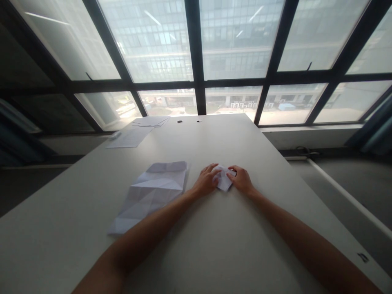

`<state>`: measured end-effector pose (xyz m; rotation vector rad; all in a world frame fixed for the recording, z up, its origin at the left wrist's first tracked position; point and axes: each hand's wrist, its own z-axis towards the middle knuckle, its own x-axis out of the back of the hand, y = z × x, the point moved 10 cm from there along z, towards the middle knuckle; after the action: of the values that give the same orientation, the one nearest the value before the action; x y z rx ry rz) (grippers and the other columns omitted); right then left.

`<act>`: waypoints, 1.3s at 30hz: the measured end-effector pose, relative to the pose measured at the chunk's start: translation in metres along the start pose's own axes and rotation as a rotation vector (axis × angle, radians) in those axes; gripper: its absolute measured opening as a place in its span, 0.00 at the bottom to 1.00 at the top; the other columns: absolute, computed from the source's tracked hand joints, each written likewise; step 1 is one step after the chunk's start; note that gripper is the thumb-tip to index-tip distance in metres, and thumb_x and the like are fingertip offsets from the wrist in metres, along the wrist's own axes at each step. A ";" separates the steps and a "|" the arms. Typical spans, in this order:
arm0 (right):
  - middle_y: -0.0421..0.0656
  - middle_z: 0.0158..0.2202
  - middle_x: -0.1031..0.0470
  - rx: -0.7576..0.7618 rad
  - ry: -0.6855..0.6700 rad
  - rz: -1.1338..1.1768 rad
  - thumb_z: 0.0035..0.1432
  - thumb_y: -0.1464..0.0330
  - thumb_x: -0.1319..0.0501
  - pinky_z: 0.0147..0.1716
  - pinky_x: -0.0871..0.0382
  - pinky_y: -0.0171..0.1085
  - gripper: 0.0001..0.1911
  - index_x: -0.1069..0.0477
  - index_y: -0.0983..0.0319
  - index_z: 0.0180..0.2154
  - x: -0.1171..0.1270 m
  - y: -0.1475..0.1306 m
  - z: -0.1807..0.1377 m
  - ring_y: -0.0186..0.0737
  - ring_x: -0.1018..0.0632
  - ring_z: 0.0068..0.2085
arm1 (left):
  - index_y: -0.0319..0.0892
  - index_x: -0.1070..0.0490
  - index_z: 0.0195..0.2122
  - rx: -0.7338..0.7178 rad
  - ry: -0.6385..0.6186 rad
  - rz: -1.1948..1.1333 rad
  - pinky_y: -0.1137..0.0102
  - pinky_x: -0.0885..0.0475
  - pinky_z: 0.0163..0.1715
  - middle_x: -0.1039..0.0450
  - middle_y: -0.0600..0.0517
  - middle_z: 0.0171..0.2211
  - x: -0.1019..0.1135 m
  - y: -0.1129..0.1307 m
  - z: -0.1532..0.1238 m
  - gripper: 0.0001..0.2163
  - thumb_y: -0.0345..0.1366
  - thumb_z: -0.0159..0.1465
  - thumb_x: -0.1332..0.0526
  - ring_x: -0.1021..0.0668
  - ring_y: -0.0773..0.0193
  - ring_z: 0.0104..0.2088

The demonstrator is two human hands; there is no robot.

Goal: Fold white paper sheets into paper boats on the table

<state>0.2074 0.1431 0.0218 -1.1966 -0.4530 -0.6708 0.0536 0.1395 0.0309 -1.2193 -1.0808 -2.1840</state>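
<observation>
A small piece of folded white paper (224,182) lies on the white table, between my two hands. My left hand (207,179) grips its left side, with the fingers curled over the edge. On the other side my right hand (241,179) pinches the right edge between thumb and fingers. Parts of the folded paper are hidden under the fingers. To the left of my left hand lies a larger creased sheet of paper (157,183), unfolded, with several fold lines across it. My left forearm passes over its lower right edge.
Flat white sheets (131,137) lie at the table's far left corner. Two small holes, one a dark round hole (179,121), sit near the far edge. A small dark object (363,257) is near the right edge. Large windows (232,41) stand beyond the table (214,249).
</observation>
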 end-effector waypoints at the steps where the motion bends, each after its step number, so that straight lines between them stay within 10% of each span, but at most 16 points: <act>1: 0.48 0.42 0.21 0.014 -0.009 -0.072 0.57 0.66 0.39 0.45 0.31 0.40 0.14 0.25 0.62 0.45 -0.001 -0.004 -0.002 0.45 0.22 0.42 | 0.45 0.34 0.60 -0.049 -0.076 0.042 0.56 0.47 0.65 0.41 0.47 0.65 -0.007 0.006 -0.002 0.22 0.31 0.65 0.44 0.40 0.55 0.66; 15: 0.47 0.70 0.52 0.347 -0.393 -0.419 0.68 0.58 0.54 0.67 0.60 0.51 0.33 0.56 0.62 0.70 -0.051 -0.033 -0.026 0.44 0.50 0.70 | 0.43 0.60 0.71 -0.144 -0.263 0.165 0.55 0.58 0.66 0.56 0.42 0.70 -0.017 0.024 -0.013 0.40 0.59 0.65 0.49 0.52 0.50 0.70; 39: 0.57 0.67 0.45 0.055 -0.111 -0.470 0.65 0.73 0.56 0.64 0.53 0.57 0.28 0.42 0.68 0.65 -0.013 0.020 -0.001 0.51 0.44 0.68 | 0.62 0.50 0.68 -0.217 -0.379 0.146 0.45 0.64 0.64 0.58 0.52 0.71 -0.022 0.027 -0.016 0.28 0.58 0.68 0.51 0.58 0.46 0.70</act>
<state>0.2116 0.1499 -0.0011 -1.0859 -0.8559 -0.9885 0.0751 0.1094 0.0186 -1.8047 -0.8699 -2.0468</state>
